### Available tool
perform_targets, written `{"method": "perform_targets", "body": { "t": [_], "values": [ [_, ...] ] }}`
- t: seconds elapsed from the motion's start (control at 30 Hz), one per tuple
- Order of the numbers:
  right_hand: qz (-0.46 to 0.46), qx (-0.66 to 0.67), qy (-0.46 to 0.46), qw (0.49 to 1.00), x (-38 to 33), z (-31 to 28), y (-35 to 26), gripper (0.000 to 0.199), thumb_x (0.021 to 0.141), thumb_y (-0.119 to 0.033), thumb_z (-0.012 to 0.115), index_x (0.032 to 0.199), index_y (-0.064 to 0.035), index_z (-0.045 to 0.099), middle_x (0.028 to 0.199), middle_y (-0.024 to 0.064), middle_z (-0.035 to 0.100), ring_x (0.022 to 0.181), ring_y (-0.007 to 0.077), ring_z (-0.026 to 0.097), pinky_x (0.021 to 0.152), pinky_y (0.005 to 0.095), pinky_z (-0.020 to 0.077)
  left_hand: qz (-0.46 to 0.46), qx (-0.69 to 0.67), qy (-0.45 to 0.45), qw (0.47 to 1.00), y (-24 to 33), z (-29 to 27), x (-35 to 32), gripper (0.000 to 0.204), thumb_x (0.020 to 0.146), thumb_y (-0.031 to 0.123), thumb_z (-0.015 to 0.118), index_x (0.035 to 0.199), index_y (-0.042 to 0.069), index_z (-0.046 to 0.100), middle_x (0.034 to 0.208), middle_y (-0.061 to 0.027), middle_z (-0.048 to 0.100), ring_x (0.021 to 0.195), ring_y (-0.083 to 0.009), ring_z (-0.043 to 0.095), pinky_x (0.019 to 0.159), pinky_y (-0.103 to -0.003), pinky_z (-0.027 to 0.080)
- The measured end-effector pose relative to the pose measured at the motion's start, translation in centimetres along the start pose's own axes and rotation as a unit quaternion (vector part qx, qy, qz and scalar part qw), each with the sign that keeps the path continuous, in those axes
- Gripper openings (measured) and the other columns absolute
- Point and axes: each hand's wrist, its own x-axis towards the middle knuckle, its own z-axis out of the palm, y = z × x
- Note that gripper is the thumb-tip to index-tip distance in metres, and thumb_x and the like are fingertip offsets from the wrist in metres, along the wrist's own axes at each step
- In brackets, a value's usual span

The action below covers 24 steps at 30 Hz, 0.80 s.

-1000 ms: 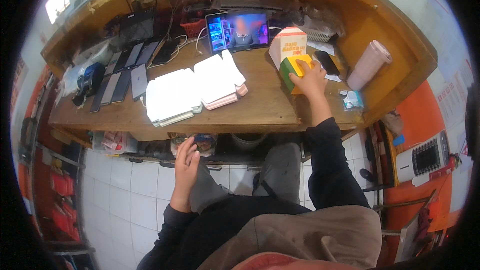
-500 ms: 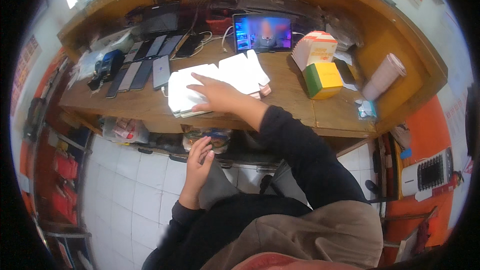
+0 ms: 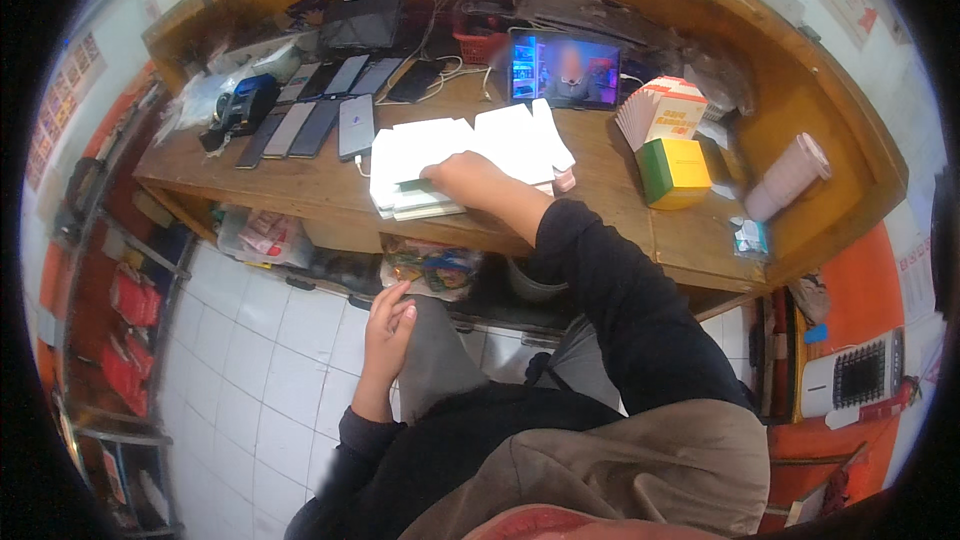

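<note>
My right hand reaches across the wooden desk and rests on a stack of white booklets, its fingers pinching the near edge of the stack. A second white stack lies just right of it. My left hand rests loosely on my grey-trousered left knee below the desk edge, holding nothing. A yellow and green box stands on the desk to the right, apart from both hands.
A row of dark phones lies at the desk's left. A lit tablet and a dark screen stand at the back. An orange-white carton, a pink cup and a shelf of packets under the desk are nearby.
My right hand left the yellow and green box at the right and swung left onto the white booklets, then slid toward their near edge. My left hand stayed on my knee.
</note>
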Motion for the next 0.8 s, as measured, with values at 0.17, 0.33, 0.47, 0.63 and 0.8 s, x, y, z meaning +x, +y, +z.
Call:
{"method": "perform_targets", "body": {
  "t": [0.17, 0.33, 0.47, 0.63, 0.8],
  "values": [
    [0.013, 0.075, 0.411, 0.908, -2.9, -6.1, -1.7, 0.034, 0.085, -0.009, 0.053, 0.116, -0.0197, 0.063, 0.086, 0.0121, 0.068, 0.080, 0.0309, 0.067, 0.069, 0.0400, 0.0525, 0.053, 0.030, 0.023, 0.998, 1.3, 1.2, 0.3, 0.043, 0.092, 0.007, 0.056, 0.133, 0.000, 0.046, 0.133, -0.0127, 0.042, 0.125, -0.0256, 0.046, 0.101, -0.036, 0.042],
    [0.053, 0.207, 0.286, 0.934, -14.8, -15.4, -7.7, 0.033, 0.085, -0.010, 0.061, 0.117, -0.0190, 0.062, 0.087, 0.0141, 0.067, 0.075, 0.0306, 0.067, 0.064, 0.0360, 0.0523, 0.209, 0.014, 0.132, 0.969, 5.0, 2.1, 0.4, 0.064, 0.086, 0.023, 0.067, 0.139, 0.001, 0.037, 0.146, -0.0143, 0.027, 0.133, -0.0284, 0.035, 0.112, -0.044, 0.025],
    [0.033, 0.271, 0.147, 0.951, -21.2, -12.3, -10.6, 0.029, 0.087, -0.015, 0.058, 0.116, -0.0202, 0.057, 0.077, 0.0141, 0.066, 0.069, 0.0328, 0.065, 0.061, 0.0409, 0.0512, 0.214, 0.057, 0.015, 0.975, 8.8, 2.2, 0.7, 0.050, 0.083, 0.029, 0.071, 0.122, 0.003, 0.054, 0.124, -0.0119, 0.052, 0.115, -0.0269, 0.053, 0.113, -0.047, 0.020],
    [0.176, 0.276, 0.231, 0.916, -22.7, -6.8, -10.9, 0.019, 0.085, -0.015, 0.065, 0.102, -0.0059, 0.066, 0.094, 0.0132, 0.067, 0.085, 0.0293, 0.067, 0.073, 0.0348, 0.0518, 0.079, 0.161, -0.043, 0.983, 9.8, 5.0, 0.3, 0.016, 0.084, 0.017, 0.068, 0.087, 0.001, 0.067, 0.076, -0.0130, 0.067, 0.072, -0.0233, 0.066, 0.075, -0.033, 0.050],
    [0.164, 0.325, 0.264, 0.893, -23.7, -2.8, -11.0, 0.018, 0.085, -0.016, 0.063, 0.102, -0.0115, 0.065, 0.087, 0.0094, 0.064, 0.077, 0.0297, 0.064, 0.067, 0.0365, 0.0511, 0.078, 0.167, -0.050, 0.982, 9.4, 6.7, -0.4, 0.023, 0.086, 0.020, 0.067, 0.094, -0.001, 0.064, 0.079, -0.0156, 0.067, 0.070, -0.0245, 0.067, 0.064, -0.031, 0.049]
  ]
}}
